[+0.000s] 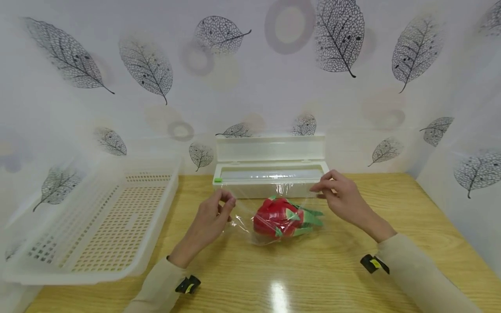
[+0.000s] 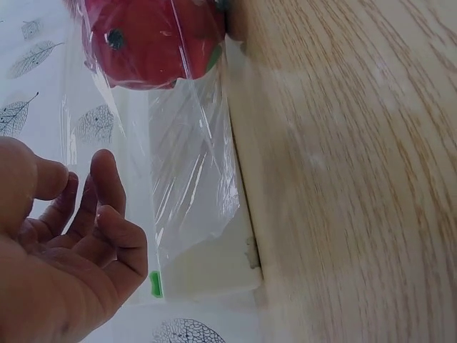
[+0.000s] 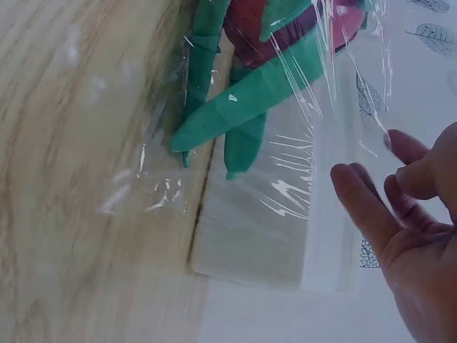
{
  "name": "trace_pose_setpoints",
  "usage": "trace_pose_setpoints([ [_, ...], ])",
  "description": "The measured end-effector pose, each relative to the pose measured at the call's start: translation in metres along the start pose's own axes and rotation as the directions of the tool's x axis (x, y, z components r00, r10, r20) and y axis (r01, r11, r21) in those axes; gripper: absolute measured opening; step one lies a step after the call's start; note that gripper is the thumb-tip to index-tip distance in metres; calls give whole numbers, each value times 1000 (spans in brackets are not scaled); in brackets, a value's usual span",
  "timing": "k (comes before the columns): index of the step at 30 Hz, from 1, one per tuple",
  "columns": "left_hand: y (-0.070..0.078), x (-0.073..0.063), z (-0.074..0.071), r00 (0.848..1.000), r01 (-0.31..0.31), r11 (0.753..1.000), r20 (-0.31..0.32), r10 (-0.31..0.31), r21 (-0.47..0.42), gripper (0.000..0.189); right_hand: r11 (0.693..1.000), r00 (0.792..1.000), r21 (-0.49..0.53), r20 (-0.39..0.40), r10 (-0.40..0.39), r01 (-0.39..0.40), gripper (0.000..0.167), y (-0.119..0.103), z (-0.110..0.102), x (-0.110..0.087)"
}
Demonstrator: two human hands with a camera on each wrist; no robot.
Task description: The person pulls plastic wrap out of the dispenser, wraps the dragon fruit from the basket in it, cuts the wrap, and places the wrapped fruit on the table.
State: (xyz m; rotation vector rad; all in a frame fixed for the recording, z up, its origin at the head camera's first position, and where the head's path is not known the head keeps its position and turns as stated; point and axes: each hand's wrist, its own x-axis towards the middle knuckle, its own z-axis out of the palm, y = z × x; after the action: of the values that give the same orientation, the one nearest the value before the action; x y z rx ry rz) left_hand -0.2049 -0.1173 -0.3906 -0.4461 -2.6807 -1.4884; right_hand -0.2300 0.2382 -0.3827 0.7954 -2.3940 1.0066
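A red dragon fruit (image 1: 274, 217) with green leaf tips lies on the table, clear plastic wrap (image 1: 238, 224) draped over it. That wrap stretches from the white dispenser box (image 1: 270, 190), whose lid stands up behind. My left hand (image 1: 209, 217) pinches the wrap's left side between thumb and fingers, left of the fruit. On the other side, my right hand (image 1: 344, 198) pinches the wrap near the box's right front corner. In the left wrist view, creased film hangs between the fingers and the fruit. Green tips (image 3: 246, 114) show through the film in the right wrist view.
To the left stands a white perforated plastic basket (image 1: 150, 226) with raised walls. A green slider (image 1: 218, 180) sits on the box's left front edge. The wood-grain table (image 1: 242, 278) meets a leaf-patterned backdrop (image 1: 254, 95) behind the box.
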Motion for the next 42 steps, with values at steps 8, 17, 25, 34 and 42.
trace_pose_setpoints([
  [8,-2,1,1,1000,4,1000,-2,-4,21,12,992,995,-101,72,-67,74,32,9,13,-5],
  [17,-2,5,2,998,-27,993,-48,32,112,13,987,995,-124,10,-103,104,27,19,23,-4],
  [25,-1,12,7,997,-55,996,-48,59,68,13,982,994,-171,61,92,-81,22,18,33,-1],
  [34,5,24,14,999,-5,999,-48,2,-44,17,978,991,-162,-2,135,-134,15,18,35,2],
  [42,4,33,12,997,57,991,-36,-62,-117,22,981,987,-155,-128,94,-114,13,17,14,-7],
])
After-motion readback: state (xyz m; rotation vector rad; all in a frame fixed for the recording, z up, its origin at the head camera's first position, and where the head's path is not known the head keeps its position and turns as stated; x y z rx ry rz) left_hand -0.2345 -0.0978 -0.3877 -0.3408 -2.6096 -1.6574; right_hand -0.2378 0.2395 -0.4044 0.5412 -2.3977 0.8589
